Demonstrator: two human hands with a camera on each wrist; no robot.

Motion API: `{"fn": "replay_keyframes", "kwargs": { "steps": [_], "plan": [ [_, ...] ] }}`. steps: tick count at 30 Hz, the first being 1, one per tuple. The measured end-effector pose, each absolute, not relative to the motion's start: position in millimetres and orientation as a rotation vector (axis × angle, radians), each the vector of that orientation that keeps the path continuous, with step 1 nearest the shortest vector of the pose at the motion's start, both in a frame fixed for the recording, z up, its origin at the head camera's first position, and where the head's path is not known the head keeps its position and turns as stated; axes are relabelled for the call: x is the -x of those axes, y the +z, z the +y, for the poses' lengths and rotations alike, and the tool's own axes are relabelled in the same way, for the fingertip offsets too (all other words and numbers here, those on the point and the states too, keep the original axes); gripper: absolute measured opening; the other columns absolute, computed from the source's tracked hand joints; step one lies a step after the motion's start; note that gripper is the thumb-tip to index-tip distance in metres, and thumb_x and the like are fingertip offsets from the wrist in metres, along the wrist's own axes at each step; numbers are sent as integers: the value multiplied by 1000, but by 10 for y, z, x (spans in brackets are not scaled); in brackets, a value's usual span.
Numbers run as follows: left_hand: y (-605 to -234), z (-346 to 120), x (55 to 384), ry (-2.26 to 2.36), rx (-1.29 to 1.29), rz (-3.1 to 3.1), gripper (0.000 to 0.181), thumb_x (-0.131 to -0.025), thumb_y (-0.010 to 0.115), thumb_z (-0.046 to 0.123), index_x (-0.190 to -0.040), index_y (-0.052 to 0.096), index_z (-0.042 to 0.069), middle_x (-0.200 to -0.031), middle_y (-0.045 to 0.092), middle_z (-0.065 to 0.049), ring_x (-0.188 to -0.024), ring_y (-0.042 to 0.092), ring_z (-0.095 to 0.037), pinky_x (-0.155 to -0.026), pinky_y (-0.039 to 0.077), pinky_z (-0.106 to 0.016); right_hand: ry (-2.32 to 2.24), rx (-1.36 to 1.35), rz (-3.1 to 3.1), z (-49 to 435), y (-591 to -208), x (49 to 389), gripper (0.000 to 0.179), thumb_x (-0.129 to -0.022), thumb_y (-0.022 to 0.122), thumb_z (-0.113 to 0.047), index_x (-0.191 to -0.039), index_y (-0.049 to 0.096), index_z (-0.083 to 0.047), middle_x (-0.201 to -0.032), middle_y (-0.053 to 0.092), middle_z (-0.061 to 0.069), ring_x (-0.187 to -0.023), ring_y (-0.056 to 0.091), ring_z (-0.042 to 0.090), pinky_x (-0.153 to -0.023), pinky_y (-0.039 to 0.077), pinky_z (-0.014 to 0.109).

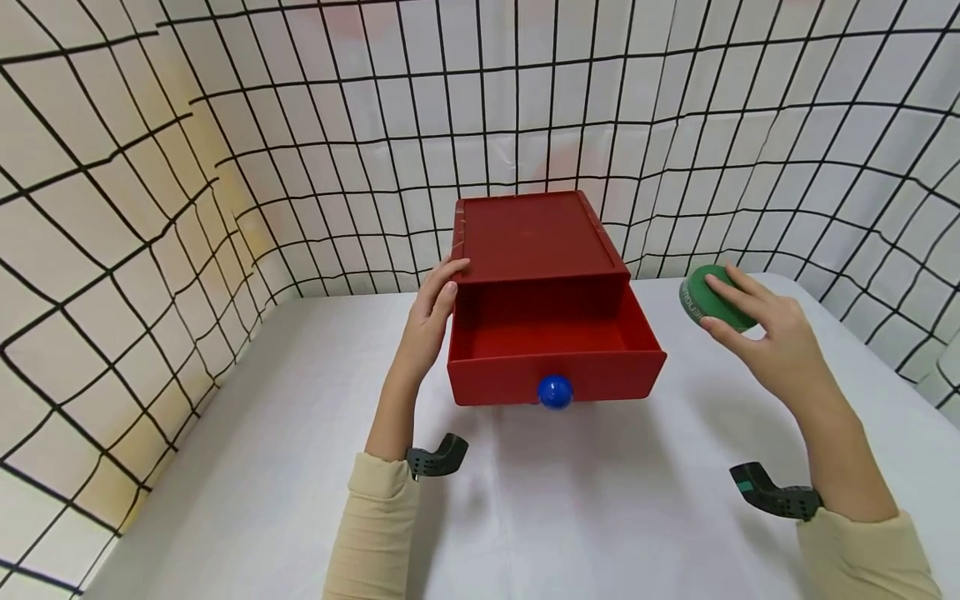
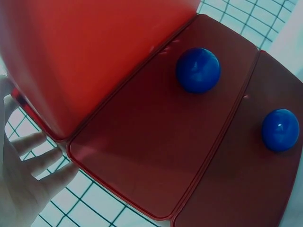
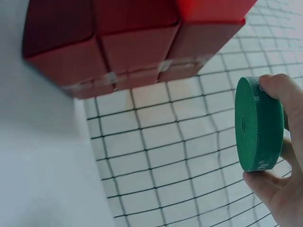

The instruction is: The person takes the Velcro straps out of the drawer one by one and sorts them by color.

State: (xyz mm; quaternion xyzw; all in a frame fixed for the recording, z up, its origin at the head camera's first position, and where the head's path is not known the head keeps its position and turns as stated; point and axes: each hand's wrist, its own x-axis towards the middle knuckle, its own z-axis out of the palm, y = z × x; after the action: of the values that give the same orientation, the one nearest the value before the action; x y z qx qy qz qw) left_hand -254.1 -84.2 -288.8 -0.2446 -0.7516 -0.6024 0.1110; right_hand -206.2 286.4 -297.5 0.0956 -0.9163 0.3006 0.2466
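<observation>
A red drawer unit (image 1: 525,242) stands on the white table, its top drawer (image 1: 558,375) pulled out toward me with nothing visible inside. On that drawer's front is a round blue knob (image 1: 555,392). The left wrist view shows two lower drawer fronts, each with a blue knob (image 2: 198,70). My left hand (image 1: 433,312) rests against the unit's left side, fingertips at the top edge, fingers mostly straight. Right of the unit, above the table, my right hand (image 1: 776,337) holds a green roll of tape (image 3: 259,125) by its rim between thumb and fingers.
The white tabletop (image 1: 247,433) stretches around the unit. Behind and on both sides rises a black wire grid (image 1: 375,150) with white sheeting behind it. A white object (image 1: 941,375) shows at the right edge. Each wrist wears a dark camera band (image 1: 438,457).
</observation>
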Motion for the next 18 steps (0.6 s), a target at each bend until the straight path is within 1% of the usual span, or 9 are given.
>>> {"fn": "replay_keyframes", "kwargs": {
  "steps": [4,10,14,18],
  "plan": [
    [-2886,-849,2540,-1766,719,-2207,36,-99,32,17,-133,42,12,-150,22,-4,-137,23,-19,-106,32,-45,792,-236,-2503,2918,-3065,2151,50,-88,59,-26,-134,46,-12,-145,34,15,-115,33,52,-79,36,64],
    [-2885,-847,2544,-1776,722,-2199,36,-99,33,17,-134,41,12,-150,22,-4,-136,25,-20,-105,33,-45,740,-195,-2516,3044,-3235,2271,50,-88,58,-28,-134,45,-11,-143,35,17,-110,35,54,-78,37,65],
    [-2889,-843,2544,-1780,722,-2198,36,-99,33,17,-134,42,12,-150,22,-4,-137,24,-19,-106,32,-44,724,-168,-2530,3144,-3359,2326,51,-89,57,-28,-134,44,-9,-142,35,20,-108,35,56,-79,34,64],
    [-2895,-849,2542,-1777,718,-2206,36,-99,33,18,-134,42,13,-150,22,-3,-137,24,-19,-106,32,-44,715,-113,-2606,3219,-3498,2380,54,-90,54,-34,-136,41,-8,-143,33,21,-108,33,57,-79,33,64]
  ]
}}
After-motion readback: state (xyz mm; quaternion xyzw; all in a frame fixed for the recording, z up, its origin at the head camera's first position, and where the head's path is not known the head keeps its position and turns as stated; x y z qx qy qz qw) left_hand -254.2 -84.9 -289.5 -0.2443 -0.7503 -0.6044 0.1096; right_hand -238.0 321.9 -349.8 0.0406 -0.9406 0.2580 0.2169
